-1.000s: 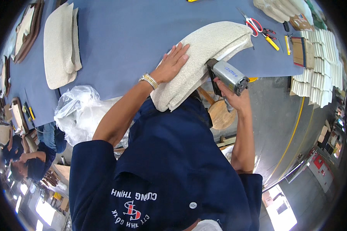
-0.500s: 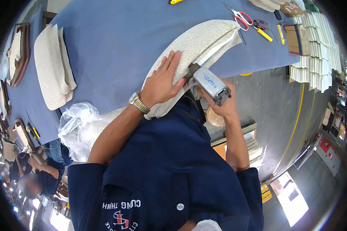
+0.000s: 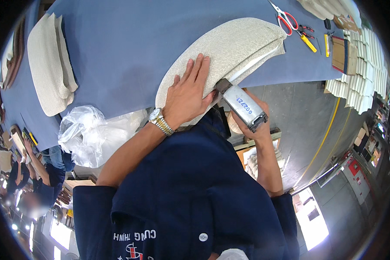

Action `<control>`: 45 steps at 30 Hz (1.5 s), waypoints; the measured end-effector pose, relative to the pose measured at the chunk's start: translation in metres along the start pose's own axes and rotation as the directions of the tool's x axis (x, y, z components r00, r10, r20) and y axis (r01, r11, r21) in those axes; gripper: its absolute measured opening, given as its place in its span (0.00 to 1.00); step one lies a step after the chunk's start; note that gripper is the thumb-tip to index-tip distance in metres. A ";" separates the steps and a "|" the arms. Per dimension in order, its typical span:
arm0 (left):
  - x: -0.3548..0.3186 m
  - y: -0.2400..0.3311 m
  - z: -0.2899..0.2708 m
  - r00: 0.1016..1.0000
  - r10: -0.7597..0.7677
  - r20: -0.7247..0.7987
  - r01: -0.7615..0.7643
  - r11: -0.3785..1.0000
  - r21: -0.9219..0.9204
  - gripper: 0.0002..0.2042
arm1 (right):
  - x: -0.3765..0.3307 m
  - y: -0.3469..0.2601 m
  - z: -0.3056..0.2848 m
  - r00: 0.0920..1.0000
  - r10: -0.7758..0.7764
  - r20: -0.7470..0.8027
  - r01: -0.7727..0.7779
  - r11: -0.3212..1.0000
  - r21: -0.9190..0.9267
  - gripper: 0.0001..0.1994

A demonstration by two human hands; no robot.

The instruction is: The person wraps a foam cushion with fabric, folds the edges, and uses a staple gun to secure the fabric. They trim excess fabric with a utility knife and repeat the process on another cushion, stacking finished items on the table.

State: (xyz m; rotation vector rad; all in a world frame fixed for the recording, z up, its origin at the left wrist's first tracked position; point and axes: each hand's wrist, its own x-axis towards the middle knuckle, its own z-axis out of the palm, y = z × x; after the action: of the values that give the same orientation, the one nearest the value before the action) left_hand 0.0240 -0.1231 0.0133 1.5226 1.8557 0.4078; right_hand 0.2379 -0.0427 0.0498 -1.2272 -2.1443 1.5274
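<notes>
A curved, beige fabric-covered panel [image 3: 229,45] lies on the blue table [image 3: 117,56] in front of me, its near side by my body. Flat on top of it rests my left hand [image 3: 187,95], fingers stretched out and thumb toward the near edge. My right hand [image 3: 261,116] is wrapped round a silver staple gun [image 3: 245,106], with most of the grip hidden. The gun's dark nose touches or nearly touches the panel's near edge beside my left thumb. A white strip [image 3: 255,60] shows along that edge, right of the nose.
Red-handled scissors [image 3: 287,21], pliers and a yellow-handled tool [image 3: 308,43] lie at the far right. Another beige padded piece [image 3: 45,65] is at left, above crumpled clear plastic [image 3: 84,134]. White strips [image 3: 359,65] are stacked at right. A co-worker [image 3: 41,186] is at lower left.
My view has shifted, so the panel and tools appear farther right. The gun's nose stays at the panel's near edge, and my left hand stays flat on the fabric.
</notes>
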 end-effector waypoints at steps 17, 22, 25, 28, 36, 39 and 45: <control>-0.003 0.003 0.003 1.000 -0.017 -0.026 0.015 0.999 -0.044 0.47 | -0.014 -0.001 0.021 0.995 -0.046 -0.089 0.043 0.999 -0.026 0.18; -0.005 0.003 0.002 1.000 -0.021 -0.012 0.021 0.999 -0.033 0.47 | -0.028 0.007 0.024 0.995 -0.035 -0.090 0.032 0.999 -0.029 0.18; -0.005 0.000 0.001 1.000 -0.007 -0.007 0.007 0.999 -0.052 0.48 | -0.030 0.007 0.021 0.998 -0.048 -0.038 0.046 0.998 -0.037 0.19; -0.005 -0.003 0.001 1.000 -0.009 -0.001 0.008 0.998 -0.069 0.48 | -0.025 -0.001 0.019 0.996 -0.086 -0.019 0.085 0.995 -0.061 0.20; 0.002 0.000 -0.004 0.995 -0.067 0.074 0.076 0.988 -0.135 0.52 | -0.017 -0.005 0.030 0.999 0.007 -0.051 -0.007 1.000 -0.005 0.20; 0.002 -0.010 -0.008 0.997 0.029 0.072 -0.016 0.984 -0.178 0.53 | -0.019 -0.004 0.033 0.997 -0.038 -0.065 0.039 0.999 0.014 0.20; -0.030 -0.050 -0.005 0.995 0.080 0.059 -0.055 0.940 -0.336 0.54 | -0.017 -0.007 0.039 0.987 -0.123 -0.106 0.116 0.991 -0.070 0.18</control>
State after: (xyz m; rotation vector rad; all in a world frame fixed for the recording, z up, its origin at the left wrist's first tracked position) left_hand -0.0138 -0.1634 -0.0055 1.3513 1.5866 0.6560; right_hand 0.2213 -0.0814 0.0434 -1.1508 -2.1678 1.3215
